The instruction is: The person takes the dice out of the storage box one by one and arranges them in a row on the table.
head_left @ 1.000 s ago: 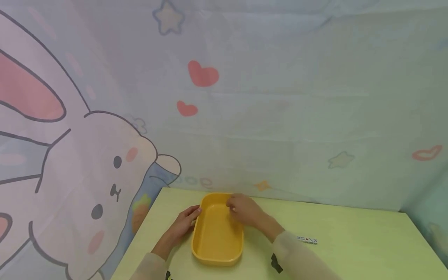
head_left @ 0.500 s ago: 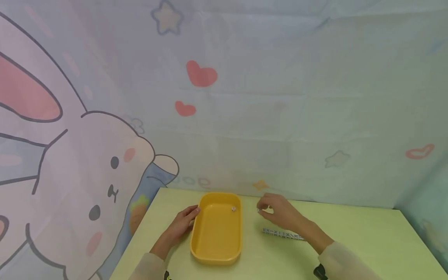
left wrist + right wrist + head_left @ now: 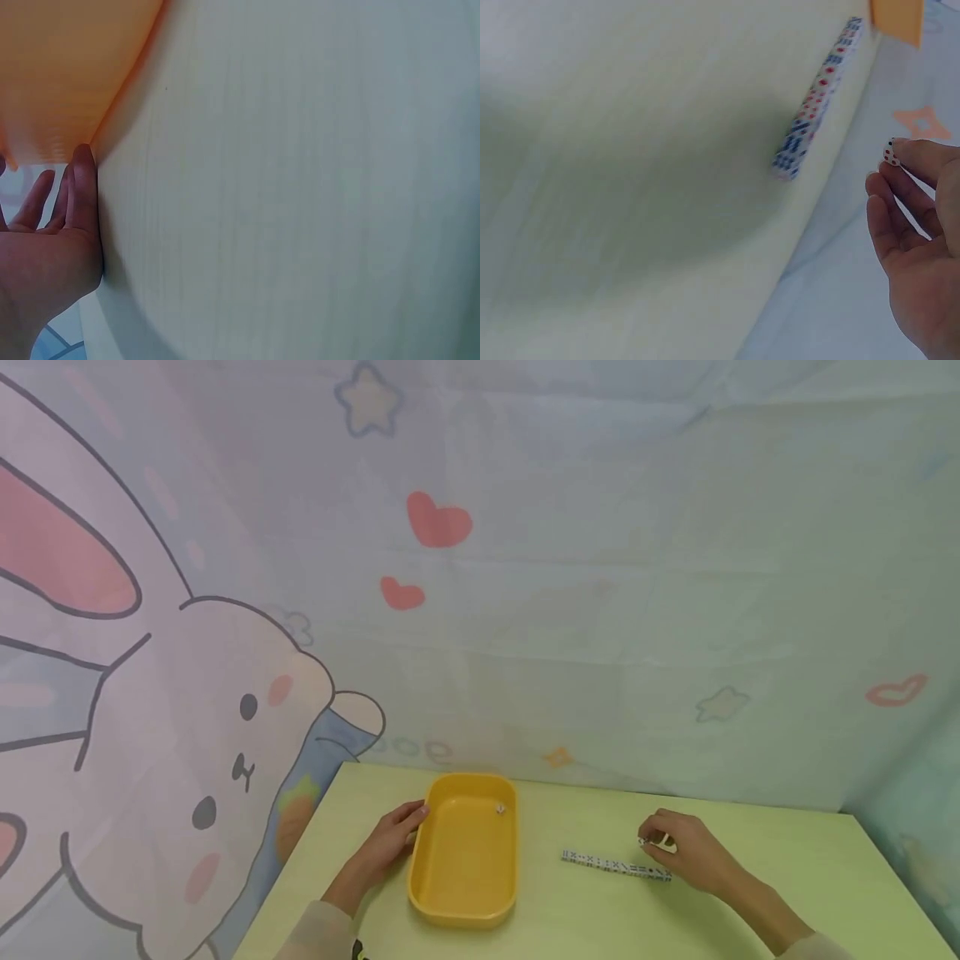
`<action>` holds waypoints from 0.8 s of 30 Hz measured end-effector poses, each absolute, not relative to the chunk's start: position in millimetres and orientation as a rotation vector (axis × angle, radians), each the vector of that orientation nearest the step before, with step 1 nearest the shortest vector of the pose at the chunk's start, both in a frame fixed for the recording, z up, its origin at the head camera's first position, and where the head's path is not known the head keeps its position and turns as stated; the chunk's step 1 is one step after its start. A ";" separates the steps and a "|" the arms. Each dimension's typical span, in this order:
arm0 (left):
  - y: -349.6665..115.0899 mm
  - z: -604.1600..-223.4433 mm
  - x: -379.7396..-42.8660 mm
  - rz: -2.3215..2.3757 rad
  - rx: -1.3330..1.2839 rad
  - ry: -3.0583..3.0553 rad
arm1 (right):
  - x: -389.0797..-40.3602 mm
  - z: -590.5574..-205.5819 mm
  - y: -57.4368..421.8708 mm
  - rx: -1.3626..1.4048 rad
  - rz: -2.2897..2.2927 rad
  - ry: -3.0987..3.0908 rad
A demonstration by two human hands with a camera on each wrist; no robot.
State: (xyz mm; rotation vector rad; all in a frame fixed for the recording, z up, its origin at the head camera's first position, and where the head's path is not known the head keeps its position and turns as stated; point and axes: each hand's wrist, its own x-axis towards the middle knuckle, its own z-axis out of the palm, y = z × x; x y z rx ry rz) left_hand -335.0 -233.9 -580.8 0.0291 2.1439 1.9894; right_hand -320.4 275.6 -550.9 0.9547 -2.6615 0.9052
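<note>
Straight fingers of my left hand touch the left side and rim of a yellow tray. In the left wrist view these fingers lie against the tray's outer wall. Small white dice, too small to count, sit at the tray's far right inside corner. My right hand is raised near the right end of a row of dice. Between thumb and fingertips it pinches a white die with red and dark dots.
A pale yellow-green table lies under everything. Behind it hangs a printed cloth with a large rabbit on the left. The dice row runs to the right of the tray, with table surface between them.
My right hand has come out of the tray and moved right, past the dice row's left end to its right end. Dice are now visible inside the tray. My left hand stays put.
</note>
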 end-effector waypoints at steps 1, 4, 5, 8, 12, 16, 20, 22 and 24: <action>-234.3 -581.7 -334.4 1.981 0.028 2.149 | -319.4 -554.5 280.9 0.946 0.909 -2.678; -235.4 -584.4 -333.5 1.979 0.029 2.141 | -316.5 -563.9 294.0 0.912 0.908 -2.723; -235.5 -584.7 -333.5 1.978 0.042 2.147 | -315.6 -566.6 297.8 0.896 0.906 -2.734; -235.9 -585.0 -333.6 1.981 0.065 2.144 | -312.7 -574.9 308.1 0.852 0.903 -2.750; -236.1 -585.8 -333.2 1.955 0.067 2.147 | -308.7 -586.6 320.1 0.833 0.908 -2.790; -236.1 -584.9 -333.2 1.961 0.075 2.144 | -307.5 -595.9 326.5 0.850 0.928 -2.796; -235.1 -583.8 -335.5 1.985 0.075 2.154 | -309.2 -601.0 328.1 0.898 0.928 -2.743; -234.6 -584.0 -336.8 1.992 0.069 2.165 | -310.1 -602.4 327.5 0.923 0.903 -2.714; -234.0 -584.6 -337.7 1.994 0.057 2.176 | -310.7 -602.5 326.7 0.938 0.888 -2.706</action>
